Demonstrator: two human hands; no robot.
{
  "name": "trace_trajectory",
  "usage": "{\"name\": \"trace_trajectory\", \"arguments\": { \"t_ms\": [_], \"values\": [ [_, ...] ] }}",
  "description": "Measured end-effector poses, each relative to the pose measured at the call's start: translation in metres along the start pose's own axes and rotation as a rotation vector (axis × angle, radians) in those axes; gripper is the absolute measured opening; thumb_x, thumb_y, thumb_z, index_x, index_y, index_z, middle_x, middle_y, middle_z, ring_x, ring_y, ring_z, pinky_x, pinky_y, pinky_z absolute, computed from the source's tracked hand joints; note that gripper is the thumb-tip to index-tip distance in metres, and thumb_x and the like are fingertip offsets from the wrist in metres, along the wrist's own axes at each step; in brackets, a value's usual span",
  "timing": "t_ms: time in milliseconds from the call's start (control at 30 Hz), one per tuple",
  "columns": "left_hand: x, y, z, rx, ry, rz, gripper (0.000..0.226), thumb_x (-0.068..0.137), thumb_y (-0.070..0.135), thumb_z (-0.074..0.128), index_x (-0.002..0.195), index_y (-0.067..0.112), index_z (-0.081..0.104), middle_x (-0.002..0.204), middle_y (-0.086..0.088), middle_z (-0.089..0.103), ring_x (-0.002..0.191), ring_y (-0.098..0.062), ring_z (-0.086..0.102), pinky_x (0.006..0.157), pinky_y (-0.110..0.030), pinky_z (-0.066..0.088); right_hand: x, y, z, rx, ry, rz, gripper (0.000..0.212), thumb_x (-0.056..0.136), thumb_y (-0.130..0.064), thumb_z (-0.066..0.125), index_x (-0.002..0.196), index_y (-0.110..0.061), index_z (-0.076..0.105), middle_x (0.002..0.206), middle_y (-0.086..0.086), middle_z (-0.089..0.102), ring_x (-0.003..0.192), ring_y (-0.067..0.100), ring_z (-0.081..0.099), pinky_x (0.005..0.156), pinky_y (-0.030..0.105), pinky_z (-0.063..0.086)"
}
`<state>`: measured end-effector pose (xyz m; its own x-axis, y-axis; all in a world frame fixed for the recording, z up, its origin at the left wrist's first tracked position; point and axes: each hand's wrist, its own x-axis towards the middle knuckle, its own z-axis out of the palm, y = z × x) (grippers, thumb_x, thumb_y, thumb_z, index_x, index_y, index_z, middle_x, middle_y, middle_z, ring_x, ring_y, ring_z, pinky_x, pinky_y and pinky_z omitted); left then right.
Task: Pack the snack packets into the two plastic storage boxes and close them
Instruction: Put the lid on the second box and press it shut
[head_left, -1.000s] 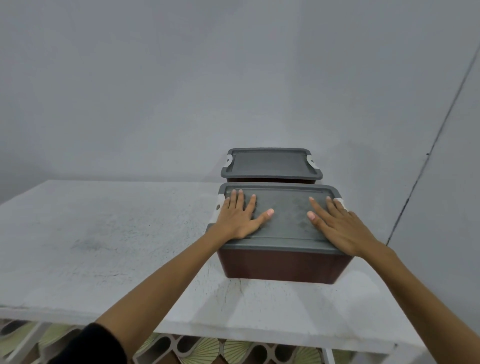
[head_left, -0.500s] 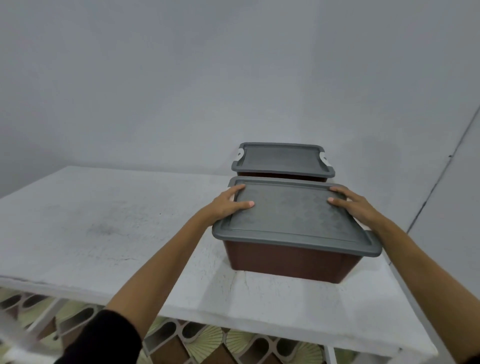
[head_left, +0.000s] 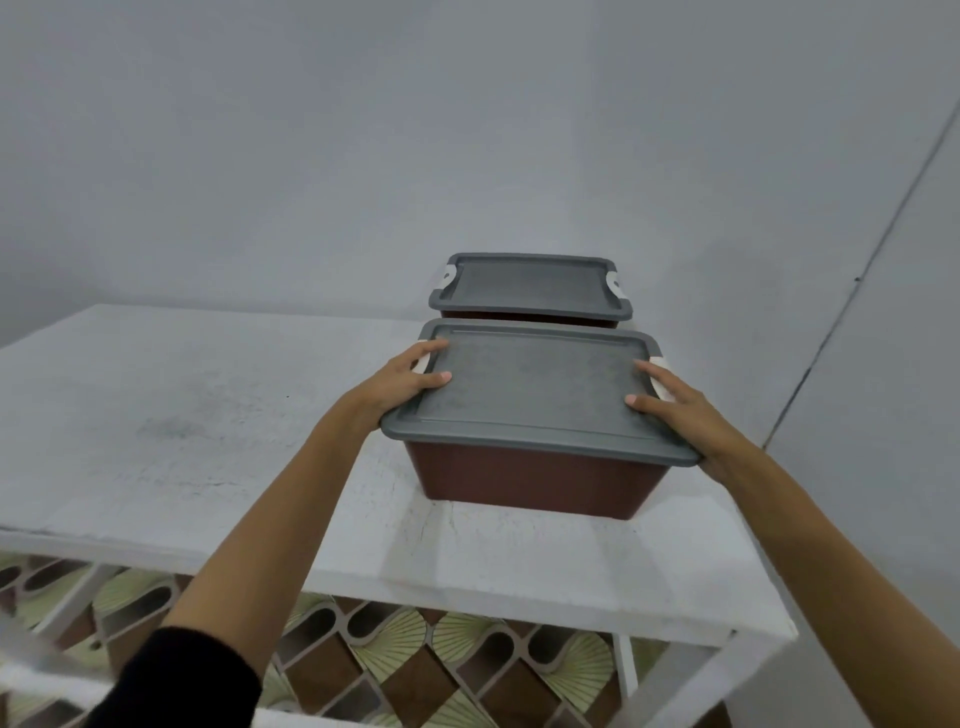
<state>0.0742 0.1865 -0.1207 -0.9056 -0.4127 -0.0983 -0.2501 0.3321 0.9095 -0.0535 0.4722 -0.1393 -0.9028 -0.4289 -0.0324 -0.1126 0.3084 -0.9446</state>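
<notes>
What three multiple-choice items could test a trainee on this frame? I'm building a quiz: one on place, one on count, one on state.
1. Where is the smaller box?
A. Behind the near box
B. Stacked on it
C. On the floor

2. How many grey lids show?
A. One
B. Two
C. Three

3. What are the hands doing?
A. Lying flat on the table
B. Holding a packet
C. Gripping the near box's short ends

Answers:
1 A, it sits farther back, by the wall.
2 B, each box wears one lid.
3 C, the left hand and right hand clasp opposite ends by the white latches.
</notes>
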Motion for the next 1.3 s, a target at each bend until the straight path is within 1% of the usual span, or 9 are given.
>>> {"name": "trace_trajectory", "arguments": {
  "t_ms": [100,333,500,600,733,933,1033,1167,1300],
  "values": [
    [-0.003,-0.001,0.002,-0.033,0.008,0.014,0.048,0.091,0.015,0.056,0.136,0.026,0.043,0.149,-0.005,0.027,0.112,-0.014,0.038,0.091,-0.024,0.038,-0.006,0.004,0.001,0.075,0.034,0.019,0.046,0.086,-0.016,0.063,0.129,-0.03,0.052,0.144,0.001,0.04,0.119,0.023,0.049,0.09,0.03,0.044],
    [-0.001,-0.003,0.0,-0.08,0.0,0.011,0.047,0.092,0.013,0.054,0.135,0.03,0.043,0.149,-0.002,0.027,0.111,-0.016,0.04,0.088,-0.024,0.04,-0.004,-0.002,0.004,0.029,0.055,0.028,0.038,0.08,-0.016,0.068,0.111,-0.038,0.061,0.138,0.003,0.048,0.118,0.025,0.053,0.095,0.031,0.046],
    [-0.001,-0.008,-0.012,-0.133,-0.045,0.003,0.051,0.093,0.008,0.051,0.138,0.029,0.04,0.152,-0.003,0.022,0.133,-0.022,0.032,0.091,-0.025,0.038,-0.016,-0.01,0.015,0.015,0.067,0.056,0.038,0.079,-0.015,0.07,0.108,-0.036,0.061,0.136,0.002,0.048,0.115,0.025,0.054,0.089,0.031,0.047],
    [-0.005,-0.017,-0.027,-0.204,-0.049,0.012,0.053,0.093,0.002,0.048,0.139,0.027,0.04,0.153,-0.004,0.02,0.135,-0.02,0.029,0.089,-0.025,0.038,-0.021,-0.02,0.029,-0.014,0.064,0.055,0.035,0.079,-0.014,0.069,0.107,-0.034,0.061,0.134,0.003,0.048,0.112,0.024,0.053,0.089,0.032,0.047],
    [-0.013,-0.034,-0.063,-0.239,-0.07,0.018,0.052,0.092,0.0,0.048,0.136,0.027,0.043,0.152,-0.005,0.02,0.117,-0.016,0.038,0.084,-0.026,0.043,-0.027,-0.033,0.066,-0.044,0.075,0.049,0.034,0.079,-0.015,0.07,0.107,-0.033,0.061,0.132,0.004,0.047,0.109,0.024,0.052,0.091,0.033,0.047],
    [-0.024,-0.071,-0.149,-0.253,-0.065,0.007,0.049,0.091,0.001,0.05,0.133,0.028,0.047,0.151,-0.003,0.024,0.11,-0.017,0.046,0.066,-0.017,0.05,-0.03,-0.061,0.152,-0.072,0.069,0.01,0.038,0.078,-0.018,0.071,0.112,-0.032,0.061,0.126,0.002,0.047,0.113,0.025,0.051,0.098,0.038,0.046],
    [-0.035,-0.088,-0.192,-0.276,-0.035,-0.02,0.049,0.091,-0.001,0.05,0.132,0.025,0.048,0.149,-0.001,0.026,0.105,-0.015,0.048,0.058,-0.012,0.053,-0.031,-0.076,0.198,-0.083,0.034,0.003,0.042,0.079,-0.019,0.07,0.118,-0.029,0.06,0.124,0.0,0.046,0.113,0.024,0.05,0.094,0.034,0.046],
    [-0.044,-0.102,-0.237,-0.301,-0.012,-0.052,0.051,0.09,-0.002,0.049,0.134,0.025,0.047,0.141,0.002,0.032,0.098,-0.013,0.052,0.056,-0.012,0.053,-0.033,-0.091,0.247,-0.099,0.023,0.009,0.043,0.08,-0.022,0.069,0.121,-0.03,0.057,0.121,-0.001,0.044,0.109,0.022,0.048,0.086,0.03,0.044],
    [-0.047,-0.111,-0.261,-0.393,0.027,-0.106,0.056,0.088,-0.004,0.049,0.135,0.027,0.047,0.137,0.002,0.033,0.096,-0.006,0.048,0.058,-0.018,0.053,-0.033,-0.103,0.272,-0.097,0.011,0.041,0.041,0.08,-0.023,0.069,0.118,-0.033,0.057,0.121,-0.001,0.044,0.109,0.023,0.049,0.089,0.033,0.046]
  ]
}}
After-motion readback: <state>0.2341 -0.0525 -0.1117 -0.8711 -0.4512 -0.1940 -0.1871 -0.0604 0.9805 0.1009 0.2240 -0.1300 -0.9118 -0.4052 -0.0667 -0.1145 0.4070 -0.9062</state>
